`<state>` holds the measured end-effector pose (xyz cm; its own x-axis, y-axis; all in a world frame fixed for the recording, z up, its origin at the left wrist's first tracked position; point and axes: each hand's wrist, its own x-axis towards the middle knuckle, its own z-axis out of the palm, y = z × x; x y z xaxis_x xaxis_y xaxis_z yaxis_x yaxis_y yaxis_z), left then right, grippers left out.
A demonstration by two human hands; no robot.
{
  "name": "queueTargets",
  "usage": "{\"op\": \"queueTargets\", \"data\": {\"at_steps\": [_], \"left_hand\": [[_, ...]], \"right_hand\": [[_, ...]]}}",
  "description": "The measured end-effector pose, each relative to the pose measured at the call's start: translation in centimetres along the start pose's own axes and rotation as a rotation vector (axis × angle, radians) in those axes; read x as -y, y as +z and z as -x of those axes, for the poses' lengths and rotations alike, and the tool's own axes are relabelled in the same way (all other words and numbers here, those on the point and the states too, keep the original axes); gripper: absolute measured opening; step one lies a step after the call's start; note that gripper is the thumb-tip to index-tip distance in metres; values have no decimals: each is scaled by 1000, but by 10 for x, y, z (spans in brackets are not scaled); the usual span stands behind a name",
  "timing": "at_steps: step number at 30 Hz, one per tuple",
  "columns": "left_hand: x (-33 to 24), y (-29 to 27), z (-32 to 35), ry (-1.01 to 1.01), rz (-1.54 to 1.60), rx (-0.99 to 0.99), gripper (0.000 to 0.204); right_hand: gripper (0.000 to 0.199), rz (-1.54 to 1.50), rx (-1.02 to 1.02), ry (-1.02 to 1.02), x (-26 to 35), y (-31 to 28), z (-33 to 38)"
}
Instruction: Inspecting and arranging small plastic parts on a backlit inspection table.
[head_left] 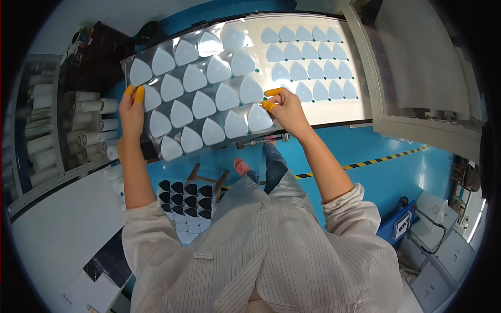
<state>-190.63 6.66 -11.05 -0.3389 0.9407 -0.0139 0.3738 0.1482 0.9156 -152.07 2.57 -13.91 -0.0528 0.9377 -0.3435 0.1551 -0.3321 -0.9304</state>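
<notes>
I hold up a clear plastic sheet (201, 88) that carries several rows of pale, rounded-triangle pieces. My left hand (131, 112) grips its left edge and wears yellow fingertip covers. On the sheet's right edge my right hand (284, 109) pinches it, also with yellow fingertip covers. The sheet hangs tilted above a lit white table (334, 112), where a second set of the same pale pieces (310, 62) lies in rows.
Racks of white rolls (86, 128) stand at the left. A sheet of dark and pale pieces (188, 201) lies below near my lap. A wooden stool (209, 180) stands on the blue floor. A yellow-black floor stripe (381, 159) runs right. Grey equipment (443, 229) sits at the lower right.
</notes>
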Motion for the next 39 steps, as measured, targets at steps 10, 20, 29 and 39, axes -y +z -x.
{"op": "queueTargets", "data": {"at_steps": [10,20,29,39], "left_hand": [[64,67,-75,-129,-152,9,30],[81,87,-92,-155,-212,28,29],[116,93,-94,-55,-162,16,24],[138,99,-101,120,-216,-53,20]], "right_hand": [[12,379,-202,3,-44,10,-70],[16,504,-174,112,-38,10,-83],[19,553,-131,58,-50,8,-86],[20,448,-121,120,-48,10,-86]]}}
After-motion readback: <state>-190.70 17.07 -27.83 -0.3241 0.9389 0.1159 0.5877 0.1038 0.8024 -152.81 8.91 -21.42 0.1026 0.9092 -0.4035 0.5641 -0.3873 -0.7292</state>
